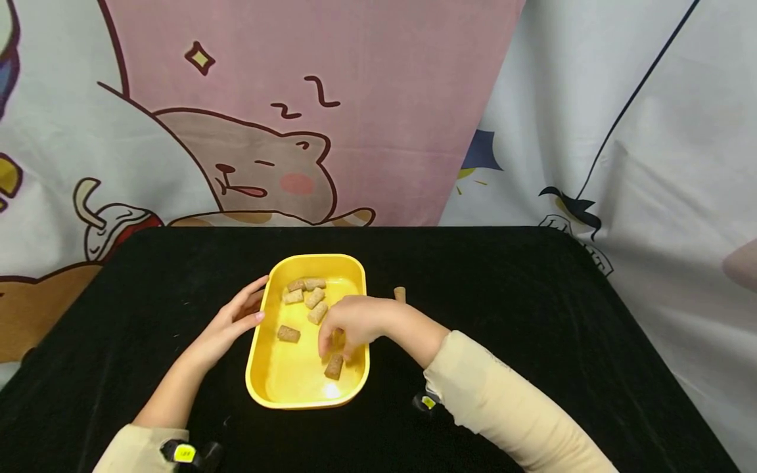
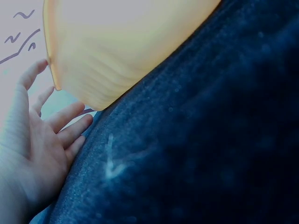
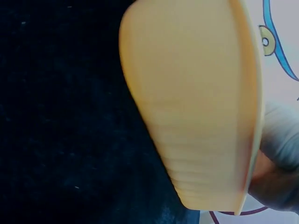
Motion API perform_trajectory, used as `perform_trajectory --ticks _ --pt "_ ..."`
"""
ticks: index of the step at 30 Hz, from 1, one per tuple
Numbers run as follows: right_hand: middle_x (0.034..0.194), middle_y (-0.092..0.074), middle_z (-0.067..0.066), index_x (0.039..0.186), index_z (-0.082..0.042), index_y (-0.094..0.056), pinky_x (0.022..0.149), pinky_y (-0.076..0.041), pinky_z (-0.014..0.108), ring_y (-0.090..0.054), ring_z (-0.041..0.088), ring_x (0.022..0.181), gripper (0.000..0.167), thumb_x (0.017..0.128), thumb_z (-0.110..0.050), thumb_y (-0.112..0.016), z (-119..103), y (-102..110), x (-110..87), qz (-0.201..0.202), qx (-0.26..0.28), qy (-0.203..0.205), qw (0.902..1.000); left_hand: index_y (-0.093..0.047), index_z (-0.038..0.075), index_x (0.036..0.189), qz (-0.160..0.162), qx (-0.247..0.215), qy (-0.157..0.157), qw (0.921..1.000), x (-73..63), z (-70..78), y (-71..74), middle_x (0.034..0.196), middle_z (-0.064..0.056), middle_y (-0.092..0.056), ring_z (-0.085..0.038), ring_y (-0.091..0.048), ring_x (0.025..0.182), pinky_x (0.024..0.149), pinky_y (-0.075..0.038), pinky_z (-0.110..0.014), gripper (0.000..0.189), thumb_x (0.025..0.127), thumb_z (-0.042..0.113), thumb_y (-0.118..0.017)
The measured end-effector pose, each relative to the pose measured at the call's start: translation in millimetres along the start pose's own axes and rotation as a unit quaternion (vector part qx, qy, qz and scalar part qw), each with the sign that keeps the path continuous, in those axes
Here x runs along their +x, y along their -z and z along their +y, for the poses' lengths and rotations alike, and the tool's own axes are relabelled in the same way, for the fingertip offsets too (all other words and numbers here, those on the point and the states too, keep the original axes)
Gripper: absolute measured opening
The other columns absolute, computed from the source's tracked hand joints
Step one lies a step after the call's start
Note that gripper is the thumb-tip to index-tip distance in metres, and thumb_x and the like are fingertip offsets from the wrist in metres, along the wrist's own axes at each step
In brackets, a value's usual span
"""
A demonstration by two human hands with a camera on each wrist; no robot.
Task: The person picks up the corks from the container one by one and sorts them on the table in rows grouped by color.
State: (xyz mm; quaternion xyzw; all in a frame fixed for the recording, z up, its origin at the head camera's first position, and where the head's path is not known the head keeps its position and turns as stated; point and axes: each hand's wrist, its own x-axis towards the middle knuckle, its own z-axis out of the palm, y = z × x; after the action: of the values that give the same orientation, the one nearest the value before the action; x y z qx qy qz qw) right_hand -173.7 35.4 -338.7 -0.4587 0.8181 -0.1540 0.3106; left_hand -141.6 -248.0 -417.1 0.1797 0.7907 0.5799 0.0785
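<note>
A yellow plastic tray [image 1: 307, 394] holds several small brown corks, most of them grouped towards its far end, with one cork [image 1: 288, 334] lying apart near the left wall. My left hand [image 1: 236, 320] is at the tray's left side, its fingers extended and fingertips right at the rim. Over the tray's right wall reaches my right hand [image 1: 353, 322], bent with fingers pointing down inside. A cork [image 1: 334, 366] lies at those fingertips, between finger and thumb in the head view; I cannot tell whether they pinch it. In the right wrist view, the tray wall partly hides this hand.
Outside the tray, another cork [image 1: 400, 294] stands just beyond my right forearm, which partly covers it. Black cloth [image 1: 503, 295] covers the table. Behind its far edge hangs a printed curtain [image 1: 402, 118] with cartoon animals.
</note>
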Motion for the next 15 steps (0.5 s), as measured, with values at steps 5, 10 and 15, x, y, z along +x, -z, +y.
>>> perform_trajectory --ticks 5,10,15 --pt "0.088 -0.062 -0.020 0.088 -0.029 -0.074 0.075 -0.045 0.020 -0.055 0.001 0.084 0.026 0.075 -0.007 -0.080 -0.2 -6.2 4.8 -0.002 -0.033 -0.004 0.9994 -0.019 0.015 0.153 -0.001 0.002 0.001 1.0000 0.9 0.3 -0.5 0.149 -0.024 -0.032 -0.041 -0.040 0.128 0.097 -0.040 -0.050 0.060 0.100 0.015 -0.046" --pt "0.084 -0.062 -0.019 0.084 -0.029 -0.073 0.074 -0.044 0.020 -0.055 0.000 0.080 0.024 0.075 -0.007 -0.080 -1.3 -8.0 6.8 -0.005 -0.038 0.003 0.9992 -0.019 0.015 0.153 0.000 -0.002 0.003 1.0000 1.3 0.4 -0.7 0.149 -0.024 -0.031 -0.041 -0.039 0.129 0.097 -0.038 -0.056 0.060 0.101 0.015 -0.046" --pt "0.081 -0.061 -0.018 0.080 -0.029 -0.073 0.072 -0.044 0.020 -0.055 0.001 0.078 0.021 0.078 -0.009 -0.078 -2.5 -7.6 7.0 -0.012 -0.032 -0.002 0.9994 -0.018 0.015 0.154 -0.001 -0.002 0.004 1.0000 0.8 1.0 -0.1 0.149 -0.024 -0.031 -0.041 -0.040 0.128 0.097 -0.039 -0.055 0.060 0.101 0.016 -0.046"
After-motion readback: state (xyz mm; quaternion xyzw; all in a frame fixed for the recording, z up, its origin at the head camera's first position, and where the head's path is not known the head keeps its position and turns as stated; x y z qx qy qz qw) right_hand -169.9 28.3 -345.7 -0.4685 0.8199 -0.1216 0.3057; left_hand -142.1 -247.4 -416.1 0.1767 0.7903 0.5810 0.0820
